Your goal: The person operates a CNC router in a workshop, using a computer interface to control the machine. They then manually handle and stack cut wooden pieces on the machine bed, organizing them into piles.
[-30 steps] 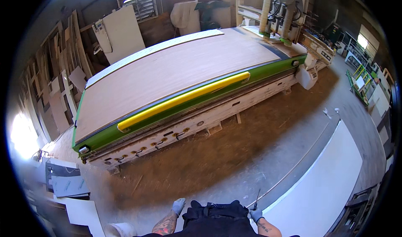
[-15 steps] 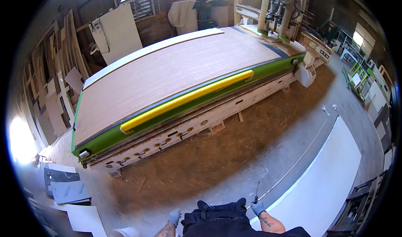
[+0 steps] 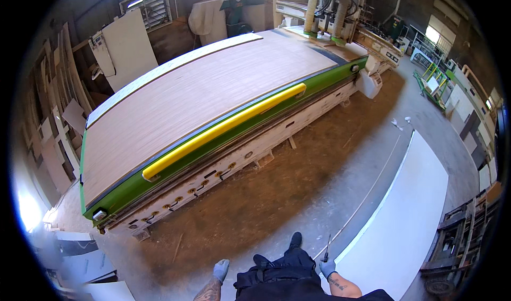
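My left hand [image 3: 220,270], in a grey glove, hangs at my side near the lower edge and holds nothing. My right hand [image 3: 327,267], also gloved, is closed on a thin dark tool [image 3: 326,247] that points up from the fist. It is beside the near corner of a large white panel [image 3: 404,232] lying on the floor at the right. Ahead stands a long machine bed [image 3: 175,194] with a green side and a yellow bumper bar [image 3: 223,129]. A big wood-grain sheet [image 3: 197,99] lies flat on it.
Sawdust covers the floor [image 3: 266,194] between me and the machine. Board offcuts [image 3: 58,125] lean at the left wall. The machine's head with two hoses [image 3: 324,8] stands at the far end. A pallet truck [image 3: 458,242] sits at the right, white boards [image 3: 90,264] at lower left.
The view has shifted a little; the machine and white panel sit slightly lower and nearer. Both hands stay at my sides, the right one still gripping the tool.
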Tool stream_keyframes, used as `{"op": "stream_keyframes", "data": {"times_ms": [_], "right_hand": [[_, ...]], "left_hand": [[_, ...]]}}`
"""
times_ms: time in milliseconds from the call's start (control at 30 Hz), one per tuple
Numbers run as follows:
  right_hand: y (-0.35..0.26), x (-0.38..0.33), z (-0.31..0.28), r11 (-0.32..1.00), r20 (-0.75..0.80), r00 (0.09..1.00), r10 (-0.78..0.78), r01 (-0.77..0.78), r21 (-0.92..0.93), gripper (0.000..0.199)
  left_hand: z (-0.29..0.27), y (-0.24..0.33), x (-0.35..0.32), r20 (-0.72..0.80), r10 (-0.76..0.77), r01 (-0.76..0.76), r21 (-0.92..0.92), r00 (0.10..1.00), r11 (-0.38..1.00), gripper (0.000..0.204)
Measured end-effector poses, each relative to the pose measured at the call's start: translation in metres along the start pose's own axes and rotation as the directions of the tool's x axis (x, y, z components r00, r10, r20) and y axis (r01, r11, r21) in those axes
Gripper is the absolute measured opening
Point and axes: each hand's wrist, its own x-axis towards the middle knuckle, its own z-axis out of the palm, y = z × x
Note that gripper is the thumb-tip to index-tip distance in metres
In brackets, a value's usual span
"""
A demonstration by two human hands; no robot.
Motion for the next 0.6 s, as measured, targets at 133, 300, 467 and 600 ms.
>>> {"op": "stream_keyframes", "data": {"times_ms": [133, 300, 467, 600], "right_hand": [[-0.008, -0.01, 0.0, 1.0, -0.009, 1.0, -0.004, 0.004, 0.019, 0.027], [-0.022, 0.01, 0.008, 1.0, 0.002, 1.0, 0.025, -0.025, -0.019, 0.027], [-0.015, 0.068, 0.031, 0.998, -0.031, 1.0, 0.005, -0.006, -0.06, 0.027], [-0.065, 0.096, 0.013, 0.994, -0.008, 0.996, -0.092, 0.092, 0.064, 0.027]], "left_hand": [[0.012, 0.04, 0.008, 0.029, 0.018, -0.017, -0.053, 0.999, 0.998, 0.04], [0.018, 0.065, 0.007, 0.077, -0.026, 0.032, -0.082, 0.997, 0.996, 0.038], [0.016, 0.074, 0.001, 0.067, 0.061, -0.06, -0.014, 0.996, 0.998, 0.037], [0.016, 0.097, 0.006, 0.071, 0.02, -0.024, 0.055, 0.997, 0.998, 0.029]]}}
